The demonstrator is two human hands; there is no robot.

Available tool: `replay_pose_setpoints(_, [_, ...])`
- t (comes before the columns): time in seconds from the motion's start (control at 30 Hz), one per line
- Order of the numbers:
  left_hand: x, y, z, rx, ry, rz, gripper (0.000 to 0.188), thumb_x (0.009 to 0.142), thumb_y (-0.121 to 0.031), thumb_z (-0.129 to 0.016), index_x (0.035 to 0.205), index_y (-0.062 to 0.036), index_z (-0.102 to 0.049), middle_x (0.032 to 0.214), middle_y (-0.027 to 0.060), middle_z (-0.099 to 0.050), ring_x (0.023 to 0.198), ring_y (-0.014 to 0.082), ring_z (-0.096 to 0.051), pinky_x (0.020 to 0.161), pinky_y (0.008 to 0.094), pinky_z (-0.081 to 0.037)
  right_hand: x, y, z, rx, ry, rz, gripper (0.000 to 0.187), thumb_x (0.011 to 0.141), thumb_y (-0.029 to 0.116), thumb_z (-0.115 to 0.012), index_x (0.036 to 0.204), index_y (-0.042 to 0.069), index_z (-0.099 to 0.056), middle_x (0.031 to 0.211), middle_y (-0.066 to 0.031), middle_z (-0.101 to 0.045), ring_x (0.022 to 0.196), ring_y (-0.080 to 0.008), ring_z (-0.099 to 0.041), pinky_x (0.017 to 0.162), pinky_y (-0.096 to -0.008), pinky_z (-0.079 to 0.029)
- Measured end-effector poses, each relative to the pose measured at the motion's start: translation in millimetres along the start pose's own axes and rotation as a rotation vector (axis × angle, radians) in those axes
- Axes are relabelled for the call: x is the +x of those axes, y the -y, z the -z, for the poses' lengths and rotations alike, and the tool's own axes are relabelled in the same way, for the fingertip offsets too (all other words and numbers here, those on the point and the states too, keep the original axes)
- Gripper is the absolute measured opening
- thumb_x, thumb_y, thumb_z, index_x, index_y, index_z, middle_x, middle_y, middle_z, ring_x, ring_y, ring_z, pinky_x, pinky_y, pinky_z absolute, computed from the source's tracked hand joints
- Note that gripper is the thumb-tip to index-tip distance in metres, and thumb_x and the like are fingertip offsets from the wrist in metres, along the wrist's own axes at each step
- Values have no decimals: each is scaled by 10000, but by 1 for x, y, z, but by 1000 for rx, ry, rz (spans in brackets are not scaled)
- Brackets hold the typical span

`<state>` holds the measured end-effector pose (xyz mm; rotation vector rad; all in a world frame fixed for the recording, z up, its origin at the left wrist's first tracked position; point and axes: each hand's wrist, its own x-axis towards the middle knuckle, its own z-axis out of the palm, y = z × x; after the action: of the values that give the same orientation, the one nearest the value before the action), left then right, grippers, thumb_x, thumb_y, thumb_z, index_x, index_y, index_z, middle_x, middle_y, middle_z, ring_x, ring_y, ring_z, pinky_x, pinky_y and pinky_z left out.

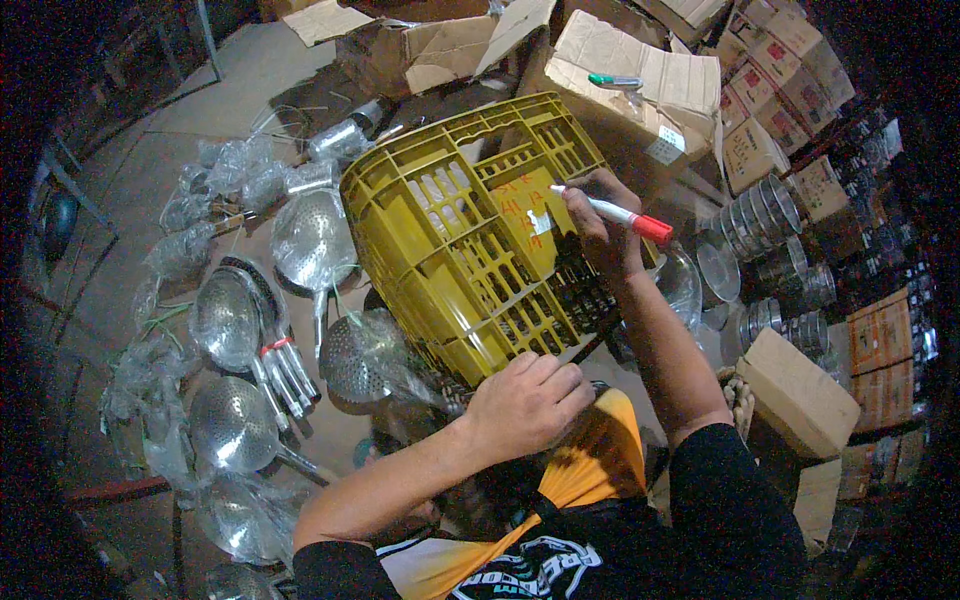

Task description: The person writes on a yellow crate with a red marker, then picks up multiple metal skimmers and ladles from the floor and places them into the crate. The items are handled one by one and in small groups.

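A yellow plastic crate (432, 290) is tilted up in front of me, its slatted side facing up. My right hand (603, 225) grips a white marker (612, 212) with a red cap on its back end. The marker's tip is close to a solid panel that bears red handwriting (515, 205) and a small pale sticker (540, 222). At the crate's near edge, my left hand (525, 405) is closed, fingers curled against the rim; its fingertips are hidden.
Perforated metal skimmers (235, 425) and plastic-wrapped bundles (240, 165) lie on the floor to the left. A green marker (615, 81) rests on a cardboard box (640, 60) beyond the crate. At right are stacked round metal sieves (765, 215) and more cartons (800, 390).
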<state>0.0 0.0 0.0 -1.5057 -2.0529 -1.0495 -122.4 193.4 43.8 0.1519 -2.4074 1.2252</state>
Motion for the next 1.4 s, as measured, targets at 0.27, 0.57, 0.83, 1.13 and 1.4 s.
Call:
replay_pose_setpoints(0.27, [1, 2, 3, 22, 8, -9, 265, 722, -244, -650, 951, -115, -610, 836, 24, -539, 755, 206, -535, 657, 345, -436, 6, 10, -2, -74, 44, 15, 173, 877, 164, -601, 865, -4, -643, 750, -72, -645, 692, -130, -592, 649, -289, -477])
replay_pose_setpoints(0.57, [-2, -3, 0, -22, 16, -1, 286, 735, -231, -629, 989, -101, -611, 886, 42, -557, 795, 215, -547, 687, 351, -449, 3, -56, 0, -79, -59, 54, 219, 937, 247, -562, 903, 36, -612, 801, -56, -602, 711, -170, -565, 673, -309, -491])
replay_pose_setpoints(0.83, [-21, -6, -22, -71, -212, -109, 275, 675, -254, -621, 902, -104, -577, 884, 44, -526, 845, 236, -513, 735, 366, -415, 22, -103, 53, -185, -78, 338, 174, 920, 213, -581, 1017, 73, -618, 769, -7, -545, 645, -126, -509, 590, -254, -447])
replay_pose_setpoints(1.13, [-20, -12, -58, 86, -265, -109, 425, 561, -343, -681, 939, -176, -585, 884, 19, -528, 850, 213, -529, 689, 365, -403, 4, -96, 74, 661, 162, -348, 355, 978, 383, -492, 1132, 77, -584, 726, -5, -554, 580, -153, -525, 489, -292, -446])
replay_pose_setpoints(1.4, [-6, -15, -81, 256, -551, -87, 101, 690, -307, -593, 674, -216, -554, 697, -48, -514, 706, 178, -540, 570, 324, -392, 13, -140, 95, 591, 57, -247, 337, 971, 418, -519, 1087, 106, -567, 854, 8, -562, 709, -145, -550, 563, -279, -493])
